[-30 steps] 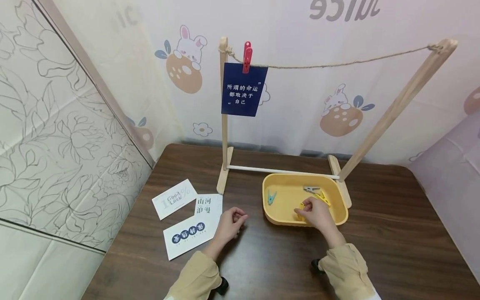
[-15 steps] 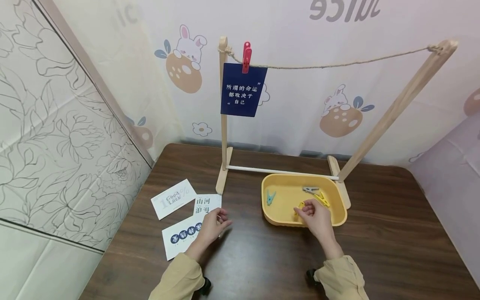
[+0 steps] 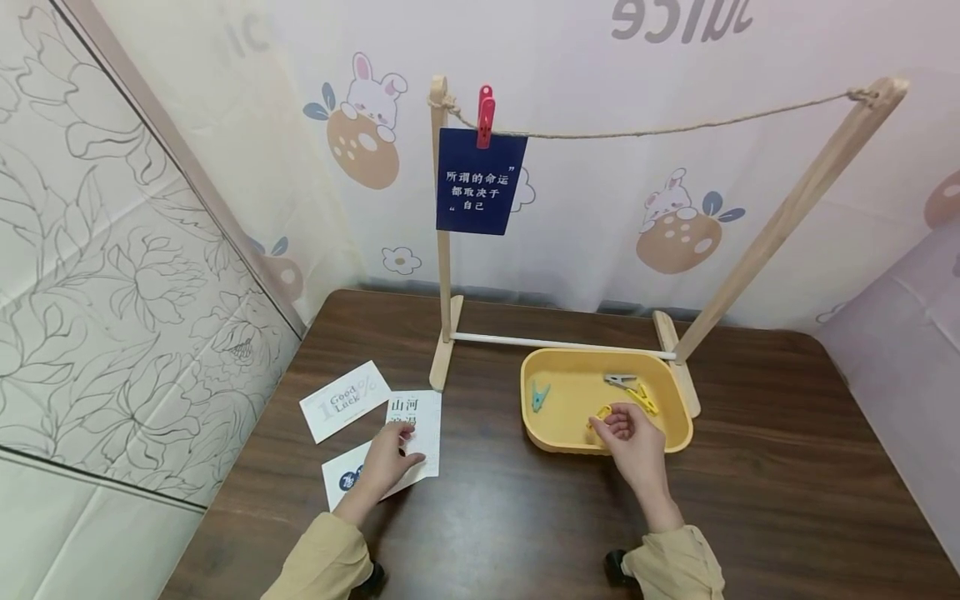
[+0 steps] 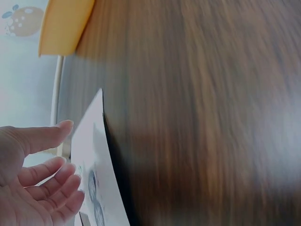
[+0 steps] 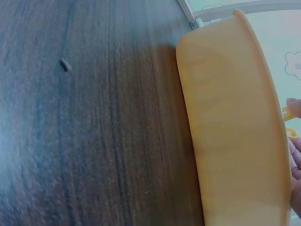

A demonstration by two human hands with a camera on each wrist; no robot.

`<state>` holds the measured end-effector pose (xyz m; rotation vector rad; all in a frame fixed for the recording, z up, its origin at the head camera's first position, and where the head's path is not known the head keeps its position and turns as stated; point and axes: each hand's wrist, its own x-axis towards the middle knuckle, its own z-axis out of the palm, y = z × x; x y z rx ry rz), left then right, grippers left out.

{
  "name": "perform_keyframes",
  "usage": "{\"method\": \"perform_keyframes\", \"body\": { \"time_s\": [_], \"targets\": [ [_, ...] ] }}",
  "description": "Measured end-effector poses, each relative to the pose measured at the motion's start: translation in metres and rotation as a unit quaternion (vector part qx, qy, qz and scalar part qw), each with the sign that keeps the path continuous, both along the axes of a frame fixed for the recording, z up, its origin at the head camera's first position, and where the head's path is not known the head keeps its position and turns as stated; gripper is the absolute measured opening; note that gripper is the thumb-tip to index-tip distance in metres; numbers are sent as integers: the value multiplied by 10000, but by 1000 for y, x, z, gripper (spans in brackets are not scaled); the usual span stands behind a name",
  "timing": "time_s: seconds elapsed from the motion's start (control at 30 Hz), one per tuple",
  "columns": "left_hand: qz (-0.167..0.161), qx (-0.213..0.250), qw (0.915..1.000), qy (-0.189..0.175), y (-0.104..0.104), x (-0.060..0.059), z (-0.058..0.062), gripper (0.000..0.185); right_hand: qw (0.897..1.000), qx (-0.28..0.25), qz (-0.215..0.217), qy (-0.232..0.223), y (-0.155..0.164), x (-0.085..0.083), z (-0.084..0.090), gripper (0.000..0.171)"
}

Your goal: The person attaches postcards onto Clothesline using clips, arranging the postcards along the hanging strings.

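My right hand (image 3: 636, 446) is over the near side of the yellow basin (image 3: 551, 444), pinching a yellow clothespin (image 3: 602, 413) between thumb and fingers. In the right wrist view the clothespin (image 5: 288, 114) shows just past the basin's rim. My left hand (image 3: 381, 465) hovers above the white cards, thumb and fingers apart, holding nothing. Under it lie a card with dark characters (image 3: 427, 421), partly covered, and a card with blue circles (image 3: 337, 477). The left wrist view shows the fingers (image 4: 61, 188) beside a white card (image 4: 96, 146).
A "Good Luck" card (image 3: 347, 400) lies further left. Teal (image 3: 540, 397), grey (image 3: 619, 381) and yellow clothespins are in the basin. Behind stands a wooden frame (image 3: 795, 217) with a twine line (image 3: 637, 133); a red clothespin (image 3: 485, 117) holds a navy card (image 3: 480, 187) on it.
My left hand has moved left from the bare table to over the cards, its thumb and fingers spreading apart. The right hand stays at the basin with the yellow clothespin, turning slightly.
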<state>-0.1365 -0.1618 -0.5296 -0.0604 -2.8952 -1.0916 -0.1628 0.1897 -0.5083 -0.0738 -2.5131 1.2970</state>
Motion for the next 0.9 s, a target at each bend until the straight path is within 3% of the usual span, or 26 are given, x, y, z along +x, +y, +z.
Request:
{"method": "perform_keyframes", "body": {
  "time_s": [0.1,0.27,0.4,0.53,0.9],
  "targets": [
    [159,-159,9995,-217,-7,1,2,44,9994,-67,73,347,2,-1,-6,29],
    [325,-360,9986,-233,-17,5,4,52,9937,164,-11,1107,17,-14,-49,31],
    [428,-569,9972,-217,-26,7,4,58,9921,55,-94,1252,26,-22,-77,31],
    [449,-813,9950,-379,-33,9,4,65,9924,-199,-75,1216,28,-22,-84,32],
    [347,-1329,9886,-613,-43,10,4,68,9910,-192,-136,1318,28,-19,-85,31]
  ]
}}
